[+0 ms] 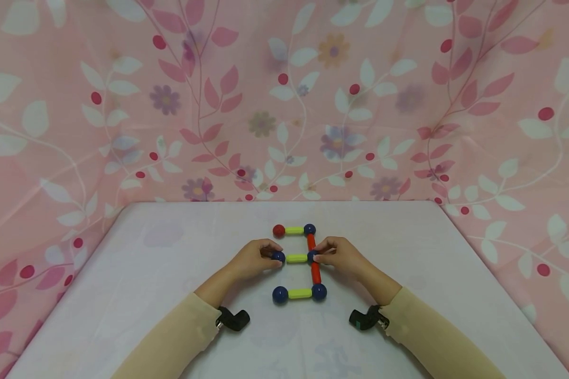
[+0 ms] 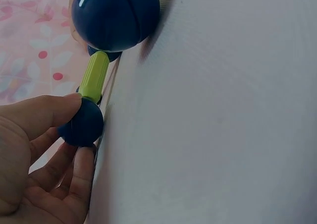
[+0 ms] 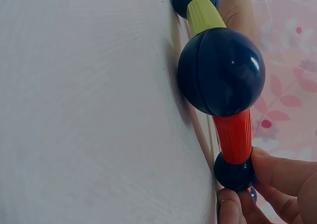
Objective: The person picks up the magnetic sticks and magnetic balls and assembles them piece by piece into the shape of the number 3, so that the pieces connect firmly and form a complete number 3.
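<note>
A shape built of balls and rods lies on the white table. My left hand (image 1: pixel 253 259) pinches the blue ball (image 1: pixel 278 257) at the left end of the middle yellow-green rod (image 1: pixel 296 258). Opposite it, my right hand (image 1: pixel 339 255) grips the blue ball (image 1: pixel 312 257) at that rod's right end, thumb and fingers around it. Red rods (image 1: pixel 311 242) run from this ball to a far blue ball (image 1: pixel 310 229) and a near blue ball (image 1: pixel 319 292). In the left wrist view, thumb and fingertips press the held ball (image 2: pixel 84 122) from two sides.
Along the far side, a yellow-green rod (image 1: pixel 294 230) ends in a red ball (image 1: pixel 278 231). Nearest the body, another yellow-green rod (image 1: pixel 300 293) ends in a blue ball (image 1: pixel 280 295). A pink floral cloth (image 1: pixel 284 105) hangs behind the table (image 1: pixel 170 295).
</note>
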The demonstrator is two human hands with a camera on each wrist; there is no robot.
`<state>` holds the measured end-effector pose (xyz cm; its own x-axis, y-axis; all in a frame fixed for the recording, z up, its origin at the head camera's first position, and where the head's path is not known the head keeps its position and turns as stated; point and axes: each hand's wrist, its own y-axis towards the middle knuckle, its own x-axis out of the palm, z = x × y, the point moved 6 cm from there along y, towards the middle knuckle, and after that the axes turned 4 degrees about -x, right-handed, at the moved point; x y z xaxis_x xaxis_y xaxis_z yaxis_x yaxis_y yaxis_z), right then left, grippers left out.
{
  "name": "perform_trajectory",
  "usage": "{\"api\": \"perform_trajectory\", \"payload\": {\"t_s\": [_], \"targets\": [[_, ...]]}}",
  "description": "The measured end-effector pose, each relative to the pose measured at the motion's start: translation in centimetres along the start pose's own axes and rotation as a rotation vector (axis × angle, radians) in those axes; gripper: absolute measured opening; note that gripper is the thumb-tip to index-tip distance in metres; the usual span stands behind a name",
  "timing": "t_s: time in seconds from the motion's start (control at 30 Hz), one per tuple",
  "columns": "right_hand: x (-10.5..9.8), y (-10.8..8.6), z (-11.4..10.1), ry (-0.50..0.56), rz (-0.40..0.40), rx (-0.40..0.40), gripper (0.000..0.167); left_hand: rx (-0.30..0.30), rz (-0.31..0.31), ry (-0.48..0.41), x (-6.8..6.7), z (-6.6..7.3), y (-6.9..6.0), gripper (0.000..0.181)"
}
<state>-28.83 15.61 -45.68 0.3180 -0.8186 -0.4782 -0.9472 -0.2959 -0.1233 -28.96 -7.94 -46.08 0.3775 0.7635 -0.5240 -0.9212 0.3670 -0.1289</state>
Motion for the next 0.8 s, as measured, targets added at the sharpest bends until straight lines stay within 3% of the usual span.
{"api": "perform_trajectory", "payload": {"t_s": [0.8], "targets": [[0.00,0.06,-0.10,-0.003,0.000,0.002,0.015,-0.008,0.002,-0.030,0.28,-0.24,-0.12,0.032]]}}
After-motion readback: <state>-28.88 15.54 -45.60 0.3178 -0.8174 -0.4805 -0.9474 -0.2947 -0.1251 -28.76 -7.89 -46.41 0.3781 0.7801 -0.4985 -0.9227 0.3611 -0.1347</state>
